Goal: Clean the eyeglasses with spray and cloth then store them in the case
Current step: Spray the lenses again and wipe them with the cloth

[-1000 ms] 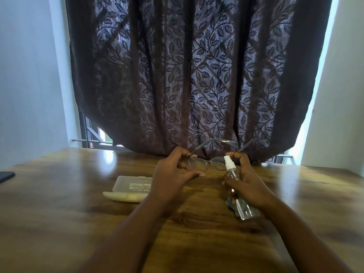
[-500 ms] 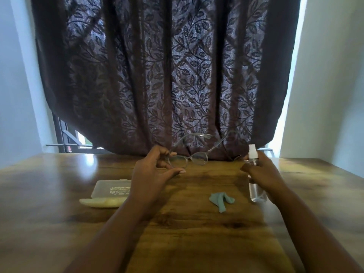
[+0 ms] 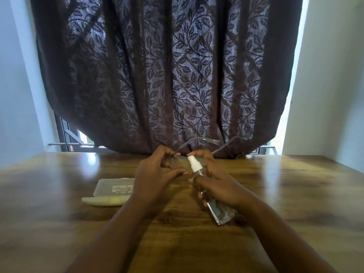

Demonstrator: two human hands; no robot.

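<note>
- Half a second ago your right hand (image 3: 214, 184) had the clear plastic spray bottle with the white nozzle (image 3: 199, 174) upright and well off to the right; now you have swung it back in, tilted, with the nozzle just beside the lens you are holding.
- That reads as a return for another spritz, so by my judgement you are in the spraying step, with wiping and casing not yet done.
- The small teal cloth that lay bare on the wooden table (image 3: 59, 213) half a second ago is now hidden; it may sit under your right hand or the bottle, but I cannot tell.
- Your left hand (image 3: 155, 174) pinches the clear-framed eyeglasses (image 3: 197, 142) at the near lens, thumb below and fingers above, holding them raised off the table with the temple arms open and pointing away towards the dark leaf-patterned curtain (image 3: 167, 75).
- Your right hand is wrapped around the bottle's body, index finger curled over the top of the nozzle, and the bottle's base angles down towards you.
- The translucent plastic glasses case (image 3: 114, 189) lies open on the table to your left, lid back, with its pale cream lower half (image 3: 104, 200) nearest you.
</note>
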